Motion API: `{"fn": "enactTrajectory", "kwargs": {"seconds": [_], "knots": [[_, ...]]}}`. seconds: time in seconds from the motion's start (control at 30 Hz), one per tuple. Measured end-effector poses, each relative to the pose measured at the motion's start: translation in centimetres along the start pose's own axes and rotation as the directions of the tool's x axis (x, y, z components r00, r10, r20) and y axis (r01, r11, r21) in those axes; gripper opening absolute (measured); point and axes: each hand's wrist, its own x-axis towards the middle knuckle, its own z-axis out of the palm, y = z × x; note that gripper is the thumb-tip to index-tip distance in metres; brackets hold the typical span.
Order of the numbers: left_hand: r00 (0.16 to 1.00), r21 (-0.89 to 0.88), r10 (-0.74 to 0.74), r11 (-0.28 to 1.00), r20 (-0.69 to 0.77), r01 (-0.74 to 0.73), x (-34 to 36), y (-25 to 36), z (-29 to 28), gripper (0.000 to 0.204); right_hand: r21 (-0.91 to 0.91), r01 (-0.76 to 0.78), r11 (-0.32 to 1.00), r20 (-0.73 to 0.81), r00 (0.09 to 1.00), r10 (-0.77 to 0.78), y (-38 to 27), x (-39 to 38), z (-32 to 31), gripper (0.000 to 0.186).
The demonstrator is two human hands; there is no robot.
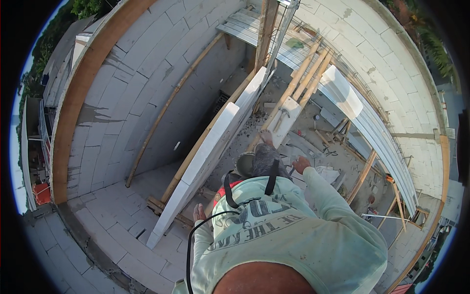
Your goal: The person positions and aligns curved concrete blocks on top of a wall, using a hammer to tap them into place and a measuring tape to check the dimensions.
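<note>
"Just beside the white block wall (208, 147), near its closest end, what can be seen?"

"On the wall's right, the left hand (198, 214) is held with its fingers raised and slightly bent. Whether the blocks are touched cannot be told from this angle."

"And is anything held in that grip?"

"Nothing is seen between the fingers, but the palm is hidden, so it cannot be told."

"Where is the other hand?"

"Farther to the right of the wall and well apart from it, the right hand (301, 164) is held out beside the grey trousers (267, 159). Its fingers are seen partly spread; whether its grip is closed on anything small cannot be told either."

"How is the wall itself placed?"

"It is stood upright, its top stepped, with a bamboo pole (175, 185) set along its left side."

"What is found farther out?"

"To the right of the wall, a bare foot (266, 137) is placed near a pale board (286, 127), on which a hammer (282, 116) is laid. Beyond the board, bamboo poles (307, 73) are lined up together, and farthest right of the wall, ribbed metal sheets (379, 134) are stretched in a long strip."
</note>
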Motion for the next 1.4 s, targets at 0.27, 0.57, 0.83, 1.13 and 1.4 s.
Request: {"fn": "enactTrajectory", "kwargs": {"seconds": [0.27,0.57,0.83,1.13,1.4], "knots": [[0.998,-0.079,-0.007,0.997,-0.055,0.003,0.3,-1.6,1.1,0.06,0.002,0.034,0.999,0.082,0.996,-0.034,-0.1,1.0,0.6,0.047],[1.0,-0.067,-0.016,0.998,-0.019,0.014,-0.7,3.7,-0.3,0.061,-0.071,-0.071,0.995,0.082,0.994,0.076,0.9,-0.4,1.9,0.051],[0.999,-0.057,-0.042,0.997,-0.002,0.041,-1.4,5.0,0.0,0.06,0.015,0.002,1.0,0.095,0.995,-0.003,-0.3,-1.7,-0.5,0.049],[0.999,0.031,-0.054,0.998,-0.007,0.054,-1.8,6.0,-0.7,0.056,0.052,-0.129,0.99,0.127,0.984,0.122,-0.4,-1.3,-0.9,0.062],[0.999,-0.207,-0.033,0.978,-0.027,0.027,-0.6,6.8,0.2,0.06,0.059,-0.042,0.997,0.045,0.998,0.039,0.7,0.1,-0.7,0.052]]}}
